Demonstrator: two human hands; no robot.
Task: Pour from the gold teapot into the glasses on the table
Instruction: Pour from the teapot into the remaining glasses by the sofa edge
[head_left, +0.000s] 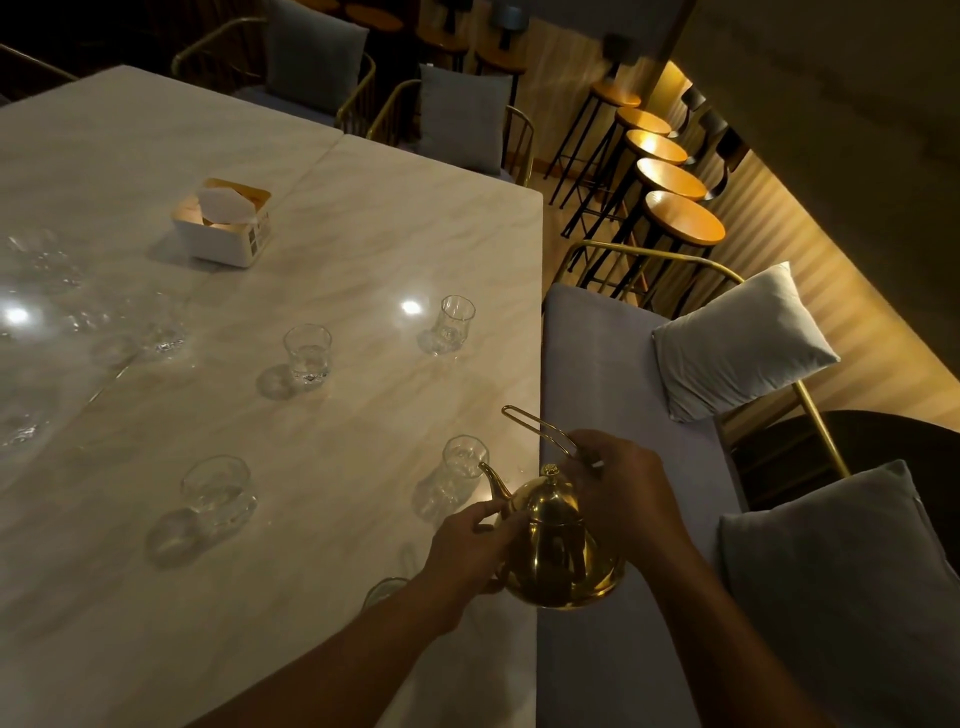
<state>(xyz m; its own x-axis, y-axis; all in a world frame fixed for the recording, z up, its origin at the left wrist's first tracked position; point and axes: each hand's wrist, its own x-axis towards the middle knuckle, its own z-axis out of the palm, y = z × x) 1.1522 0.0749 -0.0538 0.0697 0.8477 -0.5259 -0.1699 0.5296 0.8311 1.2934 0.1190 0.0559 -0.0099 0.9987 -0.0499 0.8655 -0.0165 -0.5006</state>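
You hold the round, polished gold metal teapot (558, 551) in the air at the near right edge of the pale marble table (363, 234). Your right hand (618, 483) is clenched round its thin wire loop handle (540, 426), and your left hand (475, 551) grips the belly beside the curved spout (493, 483). The spout tip sits just beside the rim of the nearest clear tulip-shaped glass (464, 460), and no stream shows yet. Bring the tip over the middle of that glass before you tilt. Tip slowly from the handle and let the left hand only steady the pot. That glass stands near the table edge, so don't nudge it. The other clear glasses (306, 353) wait farther out.
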